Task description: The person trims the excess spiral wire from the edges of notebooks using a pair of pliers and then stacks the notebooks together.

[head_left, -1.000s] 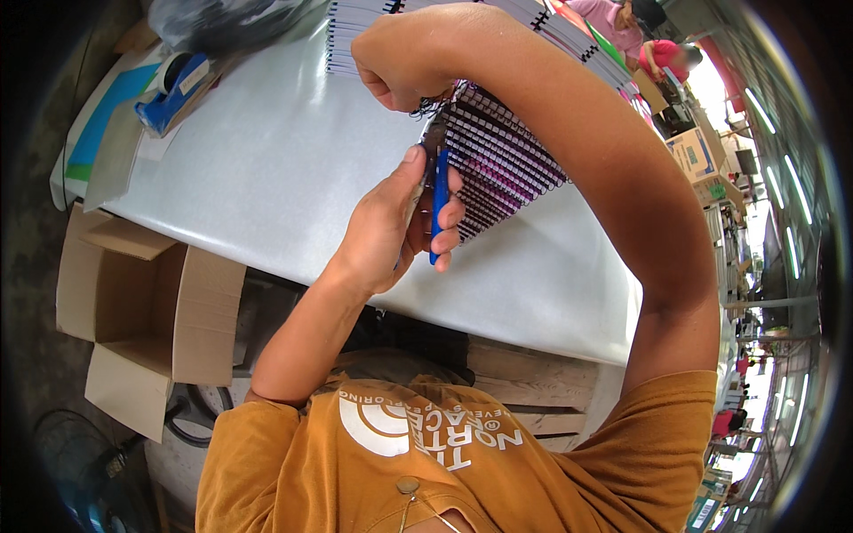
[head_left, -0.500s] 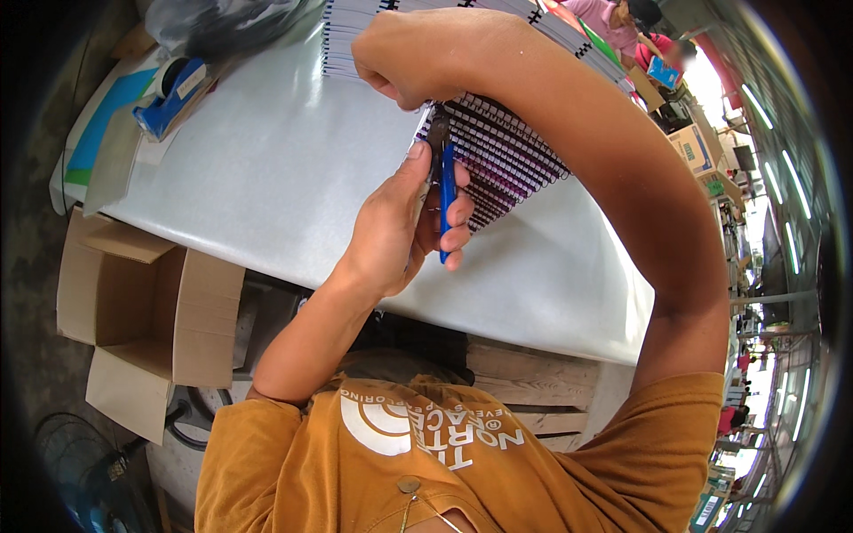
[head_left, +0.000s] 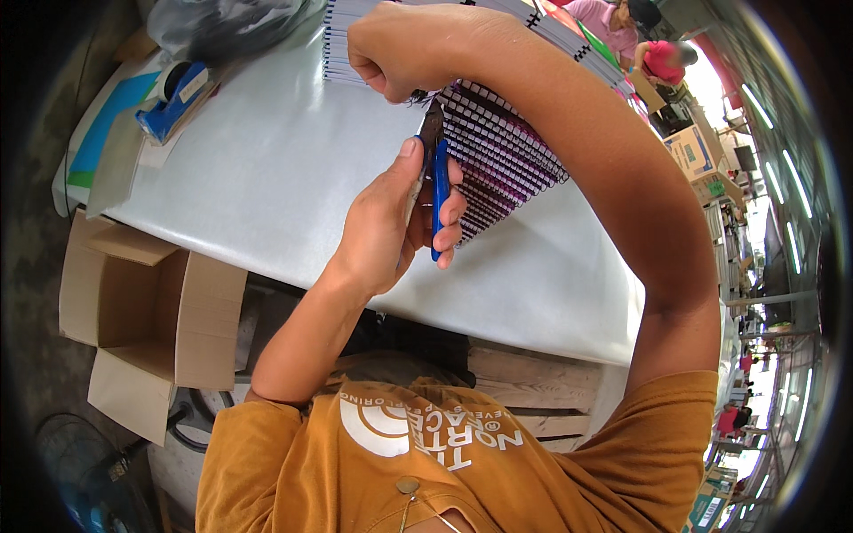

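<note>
My left hand [head_left: 378,226] is wrapped round blue-handled pliers [head_left: 439,200], their dark jaws pointing away from me at the corner of a spiral-bound stack [head_left: 502,147]. Rows of wire coils and dark purple edges show on that stack. My right arm reaches across over it from the right. At the far end, my right hand [head_left: 400,53] is closed with its fingers curled under, just beyond the jaws. A dark bit of wire or coil [head_left: 422,95] shows below its fingers; what it grips is hidden.
White-paged spiral-bound books [head_left: 342,44] lie at the far edge. Left on the pale table [head_left: 258,169] are a blue tape dispenser [head_left: 173,102] and a dark plastic bag [head_left: 227,27]. An open cardboard box [head_left: 142,302] stands below left, near a fan [head_left: 84,471]. Other people work at far right.
My left hand and the pliers have shifted slightly left, and the handles sit a little further apart. My right hand has moved a little away and left, uncovering the dark bit under its fingers.
</note>
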Demonstrator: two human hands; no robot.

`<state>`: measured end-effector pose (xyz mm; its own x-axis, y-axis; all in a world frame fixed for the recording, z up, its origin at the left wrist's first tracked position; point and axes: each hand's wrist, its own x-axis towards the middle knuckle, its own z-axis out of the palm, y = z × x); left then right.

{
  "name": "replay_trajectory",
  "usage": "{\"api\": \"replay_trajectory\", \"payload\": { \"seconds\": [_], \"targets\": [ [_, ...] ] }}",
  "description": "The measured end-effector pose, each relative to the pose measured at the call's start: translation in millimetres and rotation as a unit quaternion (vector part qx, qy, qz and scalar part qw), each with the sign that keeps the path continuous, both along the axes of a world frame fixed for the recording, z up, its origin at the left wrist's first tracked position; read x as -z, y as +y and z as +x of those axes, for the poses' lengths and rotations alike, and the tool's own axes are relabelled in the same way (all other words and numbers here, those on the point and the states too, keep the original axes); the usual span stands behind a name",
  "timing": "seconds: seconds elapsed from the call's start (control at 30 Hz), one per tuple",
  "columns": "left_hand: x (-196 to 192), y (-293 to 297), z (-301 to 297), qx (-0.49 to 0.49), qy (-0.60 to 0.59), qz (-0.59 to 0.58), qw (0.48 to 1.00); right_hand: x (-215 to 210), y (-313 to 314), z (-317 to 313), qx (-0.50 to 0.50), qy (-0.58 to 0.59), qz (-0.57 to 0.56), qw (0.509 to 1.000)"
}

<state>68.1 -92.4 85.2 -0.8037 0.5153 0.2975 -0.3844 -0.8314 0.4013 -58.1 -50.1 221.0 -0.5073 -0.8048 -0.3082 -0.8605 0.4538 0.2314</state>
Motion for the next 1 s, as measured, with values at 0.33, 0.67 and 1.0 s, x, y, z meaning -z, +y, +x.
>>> {"api": "replay_trajectory", "payload": {
  "seconds": [0.33, 0.67, 1.0],
  "targets": [
    [-26.7, 5.2, 9.9, -0.099, -0.042, -0.127, 0.986, -6.8, 4.9, 15.1, 0.064, 0.027, -0.036, 0.997],
    [-39.3, 21.8, 4.2, -0.122, -0.040, -0.183, 0.975, -15.1, 21.4, 7.1, 0.144, -0.107, -0.204, 0.962],
    [-24.9, 16.3, 1.1, -0.060, -0.007, -0.064, 0.996, -10.4, 24.4, -3.4, 0.161, -0.186, -0.261, 0.934]
  ]
}}
